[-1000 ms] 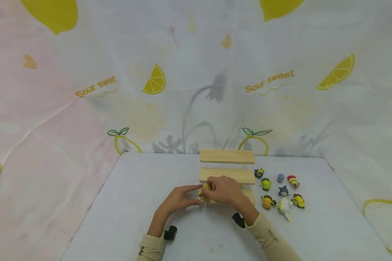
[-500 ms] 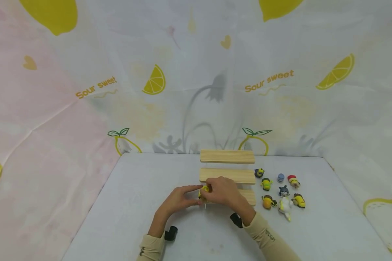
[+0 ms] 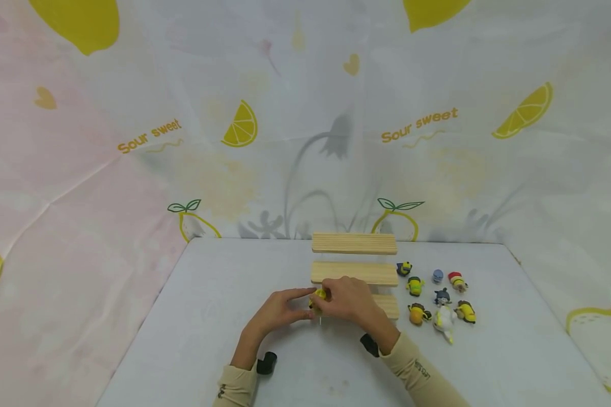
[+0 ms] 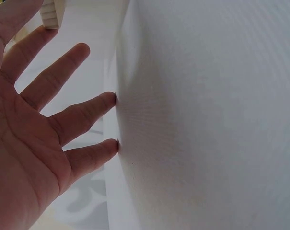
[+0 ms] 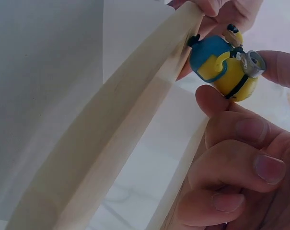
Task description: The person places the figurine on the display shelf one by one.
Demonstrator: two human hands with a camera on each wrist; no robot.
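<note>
A small yellow minion figure (image 5: pixel 226 69) in blue overalls and a round goggle is pinched between thumb and fingers of my right hand (image 3: pixel 350 299). It is held at the left end of the nearest wooden shelf board (image 3: pixel 387 307); in the right wrist view its feet are at the board's edge. My left hand (image 3: pixel 280 310) is beside that same end, fingers spread. In the left wrist view, one fingertip touches the corner of the board (image 4: pixel 52 14), and two lower fingertips rest on the white table (image 4: pixel 207 143). Most of the figure is hidden in the head view.
Two more wooden boards, a middle one (image 3: pixel 353 273) and a top one (image 3: pixel 353 243), rise behind. Right of the shelf lie several small figures, including a white one (image 3: pixel 444 322), an orange-bodied one (image 3: pixel 416 314) and a red-capped one (image 3: pixel 457 281). A lemon-print cloth (image 3: pixel 305 169) hangs behind.
My right hand has shifted slightly left and down with the minion figure during the last second. My left hand has stayed in place.
</note>
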